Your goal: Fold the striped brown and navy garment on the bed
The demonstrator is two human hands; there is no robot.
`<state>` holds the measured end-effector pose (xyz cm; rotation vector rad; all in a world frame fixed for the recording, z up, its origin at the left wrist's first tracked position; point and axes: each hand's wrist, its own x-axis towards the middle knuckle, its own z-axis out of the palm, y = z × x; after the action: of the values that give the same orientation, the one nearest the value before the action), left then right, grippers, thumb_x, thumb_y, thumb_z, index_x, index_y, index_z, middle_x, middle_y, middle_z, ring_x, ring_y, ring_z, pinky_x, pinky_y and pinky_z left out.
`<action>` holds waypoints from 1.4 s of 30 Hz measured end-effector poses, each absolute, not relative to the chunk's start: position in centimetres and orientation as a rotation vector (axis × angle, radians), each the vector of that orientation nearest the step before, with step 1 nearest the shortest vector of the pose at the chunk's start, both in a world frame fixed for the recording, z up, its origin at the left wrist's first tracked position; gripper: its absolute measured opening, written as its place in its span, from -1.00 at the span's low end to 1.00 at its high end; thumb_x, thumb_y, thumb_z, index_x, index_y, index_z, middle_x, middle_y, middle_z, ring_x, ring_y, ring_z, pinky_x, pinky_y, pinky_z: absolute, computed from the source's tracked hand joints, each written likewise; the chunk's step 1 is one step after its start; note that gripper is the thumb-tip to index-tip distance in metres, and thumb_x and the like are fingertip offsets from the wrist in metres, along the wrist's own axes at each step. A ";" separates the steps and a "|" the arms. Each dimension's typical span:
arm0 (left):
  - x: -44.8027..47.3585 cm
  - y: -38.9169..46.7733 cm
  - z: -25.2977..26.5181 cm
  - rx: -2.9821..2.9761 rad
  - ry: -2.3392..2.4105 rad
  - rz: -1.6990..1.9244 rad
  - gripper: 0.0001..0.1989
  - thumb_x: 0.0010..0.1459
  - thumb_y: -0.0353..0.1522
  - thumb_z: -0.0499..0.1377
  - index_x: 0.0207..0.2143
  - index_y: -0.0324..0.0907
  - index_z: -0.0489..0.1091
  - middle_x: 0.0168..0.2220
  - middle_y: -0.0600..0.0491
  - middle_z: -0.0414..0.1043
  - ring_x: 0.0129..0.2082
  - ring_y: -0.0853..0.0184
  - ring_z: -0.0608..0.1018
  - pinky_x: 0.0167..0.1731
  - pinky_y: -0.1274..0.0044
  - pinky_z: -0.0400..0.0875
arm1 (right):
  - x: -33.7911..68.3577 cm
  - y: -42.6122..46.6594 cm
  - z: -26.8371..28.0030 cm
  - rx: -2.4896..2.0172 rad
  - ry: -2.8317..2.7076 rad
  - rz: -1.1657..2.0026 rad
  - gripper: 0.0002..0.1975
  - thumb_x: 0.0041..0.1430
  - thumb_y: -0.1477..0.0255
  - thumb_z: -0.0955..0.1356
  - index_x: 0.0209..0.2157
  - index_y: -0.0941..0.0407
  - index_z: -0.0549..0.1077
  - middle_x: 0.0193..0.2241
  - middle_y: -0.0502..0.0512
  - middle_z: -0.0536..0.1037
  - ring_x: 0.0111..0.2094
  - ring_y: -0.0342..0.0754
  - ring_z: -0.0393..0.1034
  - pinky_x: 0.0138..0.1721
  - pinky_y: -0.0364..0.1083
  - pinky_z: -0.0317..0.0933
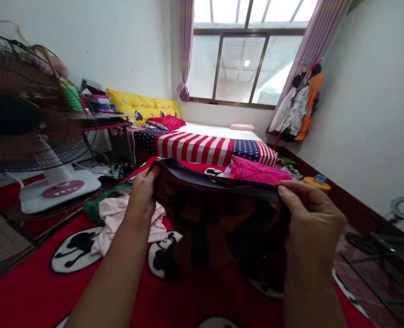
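Note:
A dark brown-and-black checked garment [215, 223] hangs in front of me, its grey-black band stretched out level between my hands. Its lower part looks blurred and dark, so whether it is shorts or a skirt is hard to make out. My left hand [146, 193] pinches the band's left end between thumb and fingers. At the opposite end, my right hand [309, 214] grips the band the same way. Behind my left forearm lies a crumpled pale pink cloth [115, 218]. Beyond the garment rests folded bright pink clothing [256, 169].
Under the garment spreads a red cover [24, 291] with black-and-white cartoon patches. A fan [34, 109] stands close on the left. Farther back is a bed with a flag-patterned cover [195, 146]. A green metal frame [383, 259] stands at right, and clothes [297, 107] hang by the window.

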<state>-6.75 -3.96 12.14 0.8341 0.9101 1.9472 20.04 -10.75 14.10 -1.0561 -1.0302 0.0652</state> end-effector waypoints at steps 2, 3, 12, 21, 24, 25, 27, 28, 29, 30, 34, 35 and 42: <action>-6.7 -4.1 12.3 0.770 0.842 1.873 -0.70 -0.25 -0.28 0.36 -0.41 -0.22 0.46 -0.51 0.06 0.51 -0.34 0.18 0.58 -0.34 0.47 0.51 | 21.0 -9.8 13.3 -1.214 -1.174 0.031 -0.81 0.04 0.35 0.39 -0.28 0.09 0.54 -0.41 0.04 0.54 -0.40 -0.06 0.42 -0.33 -0.06 0.28; -6.7 -4.1 12.4 0.746 0.823 1.848 -0.72 -0.24 -0.30 0.35 -0.41 -0.22 0.45 -0.51 0.06 0.51 -0.34 0.17 0.59 -0.34 0.47 0.51 | 21.5 -9.4 13.0 -1.297 -1.241 -0.016 -0.78 0.03 0.34 0.38 -0.25 0.09 0.53 -0.35 0.08 0.54 -0.35 -0.02 0.43 -0.27 -0.03 0.28; -5.5 -4.6 12.6 0.732 0.791 1.756 -0.80 -0.20 -0.38 0.30 -0.44 -0.22 0.41 -0.59 0.11 0.46 -0.39 0.20 0.60 -0.35 0.47 0.53 | 19.2 -8.7 11.5 -1.673 -1.887 0.278 -0.61 -0.08 0.14 0.42 -0.20 0.01 0.51 -0.29 0.06 0.57 -0.38 -0.01 0.44 -0.38 -0.07 0.20; -5.9 -4.4 12.9 0.661 0.785 1.905 -0.82 -0.13 -0.36 0.29 -0.41 -0.22 0.43 -0.52 0.11 0.49 -0.40 0.28 0.59 -0.33 0.52 0.52 | 18.9 -7.7 9.0 -2.015 -2.240 0.413 -0.75 -0.13 0.16 0.45 -0.49 0.05 0.50 -0.41 0.10 0.56 -0.33 0.04 0.45 -0.41 -0.11 0.09; -6.0 -4.1 12.6 0.642 0.794 1.919 -0.84 -0.12 -0.37 0.28 -0.42 -0.21 0.42 -0.51 0.12 0.49 -0.42 0.31 0.58 -0.34 0.54 0.51 | 19.7 -7.2 8.5 -2.024 -2.163 0.346 -0.63 -0.22 0.27 0.49 -0.29 0.06 0.49 -0.28 0.11 0.56 -0.23 0.06 0.44 -0.35 -0.11 0.12; -6.1 -4.0 12.5 0.635 0.795 1.920 -0.85 -0.11 -0.37 0.27 -0.42 -0.21 0.42 -0.52 0.12 0.49 -0.43 0.31 0.58 -0.34 0.54 0.51 | 19.9 -7.0 8.3 -2.020 -2.141 0.358 -0.63 -0.23 0.31 0.49 -0.28 0.08 0.49 -0.28 0.11 0.56 -0.23 0.06 0.44 -0.35 -0.12 0.13; -6.1 -3.8 12.3 0.620 0.802 1.913 -0.85 -0.09 -0.37 0.26 -0.41 -0.21 0.42 -0.52 0.12 0.48 -0.44 0.32 0.57 -0.36 0.54 0.51 | 20.4 -6.7 8.3 -1.965 -2.110 0.411 -0.81 -0.17 0.40 0.44 -0.40 0.10 0.49 -0.38 0.09 0.56 -0.30 0.01 0.44 -0.37 -0.13 0.13; -6.2 -3.7 12.3 0.620 0.810 1.906 -0.85 -0.09 -0.36 0.26 -0.41 -0.21 0.42 -0.53 0.12 0.47 -0.45 0.32 0.57 -0.37 0.54 0.51 | 20.5 -6.6 8.3 -1.902 -2.077 0.444 -0.92 -0.13 0.43 0.40 -0.48 0.11 0.48 -0.46 0.06 0.54 -0.36 -0.02 0.44 -0.40 -0.14 0.13; -6.4 -3.7 12.2 0.629 0.823 1.896 -0.85 -0.09 -0.36 0.26 -0.42 -0.22 0.41 -0.54 0.12 0.47 -0.45 0.31 0.57 -0.38 0.54 0.51 | 20.6 -6.6 8.5 -1.821 -2.003 0.481 -0.95 -0.08 0.44 0.36 -0.53 0.11 0.46 -0.53 0.04 0.52 -0.43 -0.05 0.43 -0.43 -0.15 0.14; -6.5 -3.8 12.2 0.649 0.841 1.884 -0.84 -0.10 -0.35 0.27 -0.43 -0.22 0.41 -0.55 0.11 0.47 -0.45 0.29 0.57 -0.38 0.53 0.51 | 20.7 -6.5 8.8 -1.727 -1.878 0.514 -0.92 -0.04 0.43 0.33 -0.53 0.11 0.45 -0.59 0.02 0.48 -0.51 -0.07 0.40 -0.47 -0.15 0.15; -7.4 -4.4 12.5 0.831 0.973 1.770 -0.76 -0.17 -0.30 0.32 -0.44 -0.25 0.43 -0.56 0.05 0.48 -0.44 0.21 0.58 -0.43 0.51 0.50 | 21.4 -6.7 10.4 -1.252 -1.063 0.525 -0.82 0.03 0.32 0.30 -0.32 0.11 0.37 -0.58 -0.04 0.47 -0.68 -0.12 0.34 -0.58 -0.13 0.23; -7.6 -4.8 12.6 0.890 1.009 1.728 -0.73 -0.18 -0.27 0.33 -0.42 -0.25 0.45 -0.54 0.03 0.50 -0.44 0.21 0.58 -0.45 0.52 0.49 | 21.6 -6.8 10.9 -1.125 -0.889 0.490 -0.81 0.02 0.33 0.31 -0.30 0.10 0.34 -0.52 -0.03 0.49 -0.64 -0.11 0.38 -0.55 -0.12 0.28; -7.7 -5.8 11.5 1.586 1.120 0.820 -0.69 -0.43 -0.45 0.39 -0.47 -0.17 0.53 -0.52 0.07 0.52 -0.53 0.19 0.55 -0.61 0.55 0.40 | 22.2 -8.3 13.2 -0.698 -0.658 0.036 -0.95 0.08 0.44 0.29 -0.35 0.10 0.33 -0.23 0.06 0.53 -0.15 -0.04 0.47 0.01 0.07 0.28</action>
<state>-7.69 -5.84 11.49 1.5857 1.1197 0.8200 22.24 -8.34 13.19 -0.6983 -0.6584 0.0361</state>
